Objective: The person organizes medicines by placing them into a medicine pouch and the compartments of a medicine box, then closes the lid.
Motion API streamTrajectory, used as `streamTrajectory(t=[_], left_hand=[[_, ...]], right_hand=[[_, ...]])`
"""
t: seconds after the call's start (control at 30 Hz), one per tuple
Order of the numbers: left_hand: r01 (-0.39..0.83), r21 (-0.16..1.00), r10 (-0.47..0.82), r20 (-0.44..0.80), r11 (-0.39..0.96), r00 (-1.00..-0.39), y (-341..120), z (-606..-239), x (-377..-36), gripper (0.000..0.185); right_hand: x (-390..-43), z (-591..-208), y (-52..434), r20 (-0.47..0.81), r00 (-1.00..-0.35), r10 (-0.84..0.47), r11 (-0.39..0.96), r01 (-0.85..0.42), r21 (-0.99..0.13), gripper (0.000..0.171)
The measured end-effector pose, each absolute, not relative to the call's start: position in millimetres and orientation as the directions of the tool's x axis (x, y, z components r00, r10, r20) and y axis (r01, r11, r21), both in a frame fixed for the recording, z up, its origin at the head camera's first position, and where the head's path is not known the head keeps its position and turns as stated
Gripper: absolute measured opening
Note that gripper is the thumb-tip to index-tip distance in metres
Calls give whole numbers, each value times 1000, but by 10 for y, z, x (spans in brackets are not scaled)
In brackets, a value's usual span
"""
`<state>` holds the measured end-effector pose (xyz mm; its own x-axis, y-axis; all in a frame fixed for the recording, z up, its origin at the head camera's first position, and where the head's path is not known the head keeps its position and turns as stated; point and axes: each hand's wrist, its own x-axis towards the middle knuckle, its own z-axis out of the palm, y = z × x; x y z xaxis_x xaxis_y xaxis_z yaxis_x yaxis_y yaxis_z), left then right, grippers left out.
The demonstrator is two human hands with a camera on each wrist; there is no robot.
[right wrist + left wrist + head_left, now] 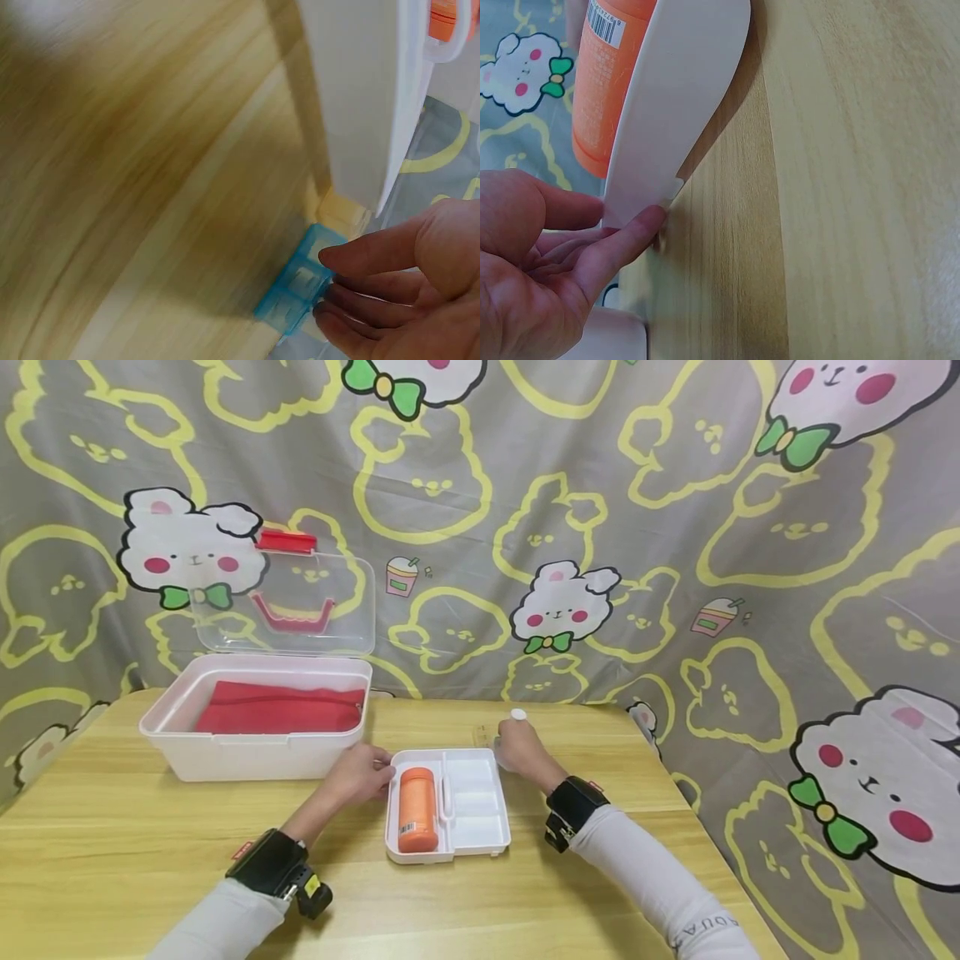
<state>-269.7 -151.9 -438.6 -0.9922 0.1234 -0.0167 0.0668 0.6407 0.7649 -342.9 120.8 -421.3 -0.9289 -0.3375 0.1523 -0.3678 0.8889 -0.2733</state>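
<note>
My left hand (pixel 365 774) rests against the near-left corner of the white divided tray (pixel 480 835), fingers fairly straight and touching its rim, steadying rather than clasping it. The tray sits flat on the worktop (pixel 150 860), just in front and to the right of the open white storage box (pixel 225 756). An orange bottle (pixel 417 808) already lies in the tray's long left compartment; the smaller compartments to its right look bare.

My right hand (pixel 513 745) is at the tray's far-right corner, its fingers pinching a small clear blue sectioned case (pixel 298 285) that stands on the worktop just beside that corner. A small white round thing (pixel 518 715) shows just beyond that hand; I cannot tell what it is.

I judge the filling of the tray partly done: the bottle is in, the blue case is in my grip but not yet in a compartment. The box holds a red pouch (pixel 281 708), and its clear lid (pixel 285 602) stands open.
</note>
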Motion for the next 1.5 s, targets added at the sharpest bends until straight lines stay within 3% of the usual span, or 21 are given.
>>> streamTrajectory(t=[0.2,0.8,1.0,1.1,1.27,1.5], left_hand=[[53,757,120,-33,651,-992,-1523,-4381,-2697,24],[62,776,129,-25,628,-991,-1528,-4401,-2695,23],[62,775,130,-26,629,-991,-1534,-4403,-2708,24],[64,781,135,-27,622,-990,-1534,-4401,-2703,25],[59,784,134,-31,617,-991,-1533,-4386,-2688,25],[54,777,130,-36,627,-991,-1533,-4385,-2699,25]], right_hand=[[-3432,-4276,1253,194,-920,-341,888,-383,-256,25],[-3406,-4267,1306,143,-948,-283,905,-313,-289,12],[-3395,-4176,1298,194,-934,-299,889,-347,-298,22],[-3364,-4110,1266,223,-926,-306,889,-361,-281,11],[-3260,-4007,1169,237,-916,-323,884,-382,-271,33],[-3002,-3867,1003,159,-905,-395,849,-426,-313,32]])
